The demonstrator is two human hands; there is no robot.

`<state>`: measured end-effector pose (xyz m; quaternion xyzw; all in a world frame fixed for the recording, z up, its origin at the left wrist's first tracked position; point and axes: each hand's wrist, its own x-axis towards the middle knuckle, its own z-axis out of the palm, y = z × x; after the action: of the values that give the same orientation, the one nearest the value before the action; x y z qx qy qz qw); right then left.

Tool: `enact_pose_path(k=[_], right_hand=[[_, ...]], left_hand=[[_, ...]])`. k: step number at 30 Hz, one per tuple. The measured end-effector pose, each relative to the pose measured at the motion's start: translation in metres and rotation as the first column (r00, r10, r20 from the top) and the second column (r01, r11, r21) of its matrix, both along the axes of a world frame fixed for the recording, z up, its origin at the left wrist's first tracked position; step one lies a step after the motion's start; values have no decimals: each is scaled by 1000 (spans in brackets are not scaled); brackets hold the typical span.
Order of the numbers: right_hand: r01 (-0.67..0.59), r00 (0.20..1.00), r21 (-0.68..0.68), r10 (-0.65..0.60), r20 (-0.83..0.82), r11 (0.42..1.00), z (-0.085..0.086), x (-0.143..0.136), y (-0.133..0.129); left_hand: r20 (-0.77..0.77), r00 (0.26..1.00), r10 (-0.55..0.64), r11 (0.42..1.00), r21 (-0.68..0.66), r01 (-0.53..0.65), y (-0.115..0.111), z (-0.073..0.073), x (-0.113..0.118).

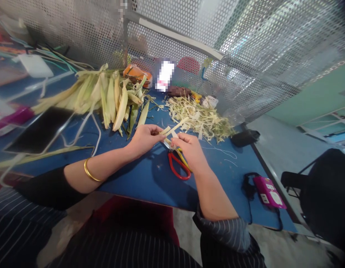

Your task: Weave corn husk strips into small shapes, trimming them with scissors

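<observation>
My left hand (147, 139) pinches one end of a pale corn husk strip (179, 124) above the blue table. Close by on the right, my right hand (188, 147) has its fingers closed at the same husk piece. Beneath the hands lie scissors with red and yellow handles (179, 172), their blades partly hidden. A pile of long corn husks (105, 95) lies beyond my left hand. Past my right hand spreads a heap of shredded husk scraps (200, 119).
A phone (40, 128) with a white cable lies at the left. Bits of white thread (224, 150) and a black cylinder (245, 138) are to the right. A magenta packet (269, 191) sits at the right edge. Perforated metal panels (183, 41) stand behind the table (158, 186).
</observation>
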<state>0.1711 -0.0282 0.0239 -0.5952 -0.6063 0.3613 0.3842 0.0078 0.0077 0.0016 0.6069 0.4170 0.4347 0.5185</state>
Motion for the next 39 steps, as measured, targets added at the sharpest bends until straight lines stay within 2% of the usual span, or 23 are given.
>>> enact_pose_path(k=[5,8,14,25,32,34,39], right_hand=[[5,977,-155,-39,-212,988,-6,-2,2],[4,965,-187,-53,-256,982,-10,-1,5],[-18,965,-194,-34,-262,981,-18,1,10],[15,968,-201,-65,-244,979,-11,-4,8],[-71,995,-106,63,-75,992,-11,0,7],[-58,997,-101,53,-51,993,-13,1,8],[-2,994,-110,-10,-112,994,-15,0,10]], left_hand=[[-56,998,3,998,59,0,1,-4,0],[-100,995,7,996,94,3,1,-5,-1],[-148,989,-6,987,157,29,-2,-4,-1],[-176,983,47,980,201,-10,-5,-5,0],[-225,973,53,977,212,-4,-5,-4,-1],[-240,968,72,974,227,-16,-5,-4,-1],[-237,967,92,974,225,-38,-5,-3,-1]])
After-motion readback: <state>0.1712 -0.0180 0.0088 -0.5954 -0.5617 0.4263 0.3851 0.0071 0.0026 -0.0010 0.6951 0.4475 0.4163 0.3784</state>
